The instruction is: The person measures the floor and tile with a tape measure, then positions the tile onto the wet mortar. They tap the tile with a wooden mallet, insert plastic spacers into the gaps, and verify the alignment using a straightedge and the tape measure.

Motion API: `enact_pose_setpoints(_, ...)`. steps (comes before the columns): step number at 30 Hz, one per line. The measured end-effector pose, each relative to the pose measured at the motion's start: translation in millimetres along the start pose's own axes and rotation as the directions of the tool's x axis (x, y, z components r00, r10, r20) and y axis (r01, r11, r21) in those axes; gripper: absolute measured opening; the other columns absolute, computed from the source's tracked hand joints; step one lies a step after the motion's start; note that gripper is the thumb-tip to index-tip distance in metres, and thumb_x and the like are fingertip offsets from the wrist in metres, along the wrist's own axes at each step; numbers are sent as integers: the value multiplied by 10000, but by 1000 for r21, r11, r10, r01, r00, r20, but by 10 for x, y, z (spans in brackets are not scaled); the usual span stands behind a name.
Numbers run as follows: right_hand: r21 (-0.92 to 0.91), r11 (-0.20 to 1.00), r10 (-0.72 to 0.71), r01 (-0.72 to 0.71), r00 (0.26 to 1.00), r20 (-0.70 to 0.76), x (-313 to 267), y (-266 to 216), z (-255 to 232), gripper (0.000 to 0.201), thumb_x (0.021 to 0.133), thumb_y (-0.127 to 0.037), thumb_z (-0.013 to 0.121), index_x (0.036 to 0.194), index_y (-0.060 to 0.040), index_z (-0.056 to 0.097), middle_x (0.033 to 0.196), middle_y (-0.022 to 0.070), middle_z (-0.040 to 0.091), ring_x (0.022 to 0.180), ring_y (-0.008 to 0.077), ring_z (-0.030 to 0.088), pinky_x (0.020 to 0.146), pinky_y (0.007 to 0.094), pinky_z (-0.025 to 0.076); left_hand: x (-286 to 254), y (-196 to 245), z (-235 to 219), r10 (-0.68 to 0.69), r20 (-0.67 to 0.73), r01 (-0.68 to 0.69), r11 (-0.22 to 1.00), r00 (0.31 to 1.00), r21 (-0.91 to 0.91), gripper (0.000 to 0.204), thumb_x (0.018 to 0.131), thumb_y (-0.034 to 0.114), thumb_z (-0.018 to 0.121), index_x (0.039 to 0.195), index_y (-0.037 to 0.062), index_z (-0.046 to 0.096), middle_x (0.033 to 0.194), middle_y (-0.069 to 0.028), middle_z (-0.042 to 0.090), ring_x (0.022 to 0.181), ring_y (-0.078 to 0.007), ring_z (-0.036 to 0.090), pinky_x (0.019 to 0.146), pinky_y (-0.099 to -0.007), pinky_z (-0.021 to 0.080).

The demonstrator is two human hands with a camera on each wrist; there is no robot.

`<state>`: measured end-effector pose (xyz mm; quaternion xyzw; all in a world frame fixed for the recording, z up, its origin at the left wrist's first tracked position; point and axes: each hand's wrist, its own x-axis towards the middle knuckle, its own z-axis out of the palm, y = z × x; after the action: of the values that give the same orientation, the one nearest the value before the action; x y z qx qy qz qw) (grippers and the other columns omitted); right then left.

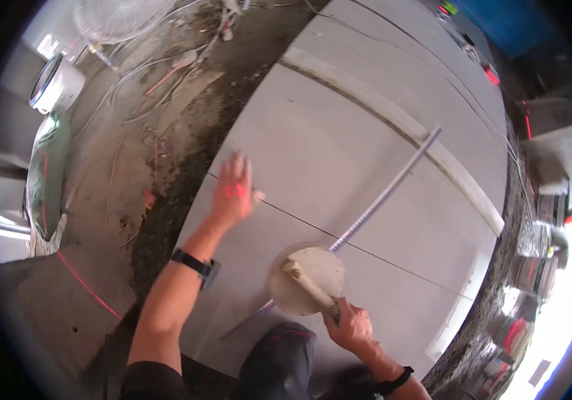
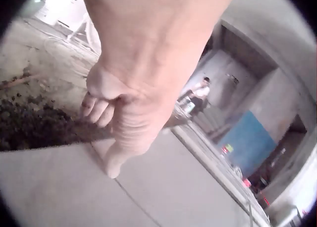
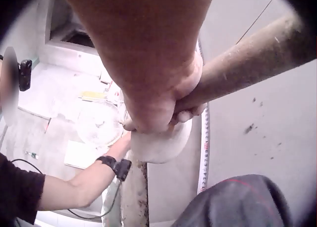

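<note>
My right hand grips the thick wooden handle of a mallet with a broad, round, pale head. In the right wrist view the handle slants to the upper right and the pale head shows beyond the fingers. My left hand has its fingers extended over the large grey tiles, close to a joint, with red laser light across its back. In the left wrist view the left hand overlaps the tile edge. A numbered measuring strip crosses the tiles diagonally, its middle hidden behind the mallet head.
A long pale straightedge lies across the far tiles. Bare dirt with cables and rubble borders the left, with a white bucket and a green sack. Several buckets line the right. Another person is in the background.
</note>
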<state>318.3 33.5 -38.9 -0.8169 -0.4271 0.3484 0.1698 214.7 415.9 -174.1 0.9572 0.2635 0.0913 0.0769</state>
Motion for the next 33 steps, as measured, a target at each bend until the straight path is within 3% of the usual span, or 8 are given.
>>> enact_pose_setpoints(7,-51,975,208,-217,968,-141,-899,1311,-233,292,877,-241,719,1029,-18,606,759,202,678,700,434,676,650,527,539,-108,2139,284,-121,64,129,981,991,-142,994,900,539,643,1463,-200,289,1577,-393,230,1503,-501,198,1238,-575,170)
enact_pose_setpoints(16,-53,932,350,-359,928,-126,-1611,2276,-111,229,861,-202,710,944,-23,594,733,212,664,711,453,659,649,533,528,-357,2427,478,-311,32,313,942,950,-120,1061,898,585,642,1482,-204,238,1597,-392,171,1518,-504,133,1243,-565,146)
enact_pose_setpoints(22,-92,942,320,-323,946,-48,-1689,2432,-99,219,846,-172,711,946,-18,592,719,208,647,709,456,644,634,541,505,-310,1270,412,-496,-63,499,866,866,42,1011,943,624,549,1496,-175,269,1619,-340,197,1532,-450,150,1252,-530,144)
enact_pose_setpoints(27,-151,957,233,-247,966,-109,-1690,2434,-106,211,837,-124,692,943,-8,552,665,215,621,624,454,620,577,542,471,-332,-103,203,-451,-101,461,876,887,141,959,939,621,563,1481,-141,349,1592,-326,279,1504,-445,232,1238,-506,205)
enact_pose_setpoints(29,-162,959,213,-232,969,-128,-1691,2414,-91,218,835,-120,696,951,-10,548,665,215,621,622,454,619,575,542,469,-244,-465,-43,-479,81,475,877,874,66,862,879,596,678,1378,-90,533,1588,-283,319,1456,-452,298,1169,-508,323)
enact_pose_setpoints(30,-177,958,198,-225,968,-155,-1688,2428,-85,225,832,-115,699,958,-12,544,665,214,620,621,454,619,572,541,467,-141,-544,-181,-473,15,469,876,881,109,666,800,533,795,1156,-23,707,1388,-242,576,1268,-392,536,1017,-481,469)
enact_pose_setpoints(32,-146,937,318,-318,948,-25,-1723,2536,-78,315,843,-146,727,1057,11,556,727,212,637,700,462,615,645,539,471,15,-895,-270,-491,216,511,859,844,-43,514,784,456,842,985,-8,755,989,-162,737,905,-305,683,811,-416,542)
enact_pose_setpoints(33,-172,932,318,-319,948,-35,-1740,2572,-47,337,847,-150,730,1078,21,554,728,214,636,701,462,612,646,538,468,93,-1045,-282,-494,220,514,857,841,-41,514,784,456,842,985,-8,755,989,-162,737,905,-305,683,811,-416,542)
